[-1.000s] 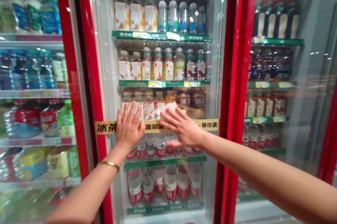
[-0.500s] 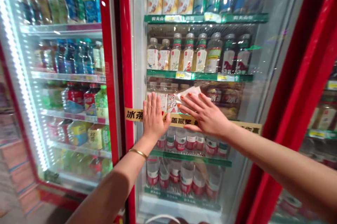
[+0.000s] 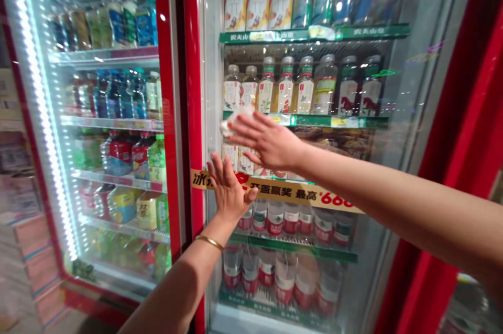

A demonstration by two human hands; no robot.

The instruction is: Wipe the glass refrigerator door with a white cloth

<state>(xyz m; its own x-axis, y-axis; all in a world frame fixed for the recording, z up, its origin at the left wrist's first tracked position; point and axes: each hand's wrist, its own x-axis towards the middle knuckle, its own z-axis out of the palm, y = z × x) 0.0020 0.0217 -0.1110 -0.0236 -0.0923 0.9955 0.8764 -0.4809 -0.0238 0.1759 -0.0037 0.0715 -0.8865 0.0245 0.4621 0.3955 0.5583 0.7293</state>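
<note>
My right hand (image 3: 267, 137) holds a white tissue (image 3: 238, 117) flat under its fingertips against the glass door (image 3: 396, 156) of a drinks fridge. Its fingers are stretched and slightly blurred, pointing left. Below and to the left, my left hand (image 3: 228, 185), with a gold bangle on its wrist, has its fingers apart and nothing in it. It lies at the yellow printed strip (image 3: 285, 192) that runs across the door, and covers part of the lettering. Whether its palm presses on the glass I cannot tell. Bottles (image 3: 285, 85) stand in rows behind the glass.
A red frame (image 3: 192, 82) borders the door on the left. Beyond it stands another lit fridge (image 3: 118, 124) with several shelves of drinks. Another red frame (image 3: 444, 166) rises on the right. Stacked boxes (image 3: 45, 260) are at the lower left.
My right hand has slid the tissue left and slightly up across the glass, now above my left hand. My left hand's fingers have bent and spread a little. The view has shifted slightly.
</note>
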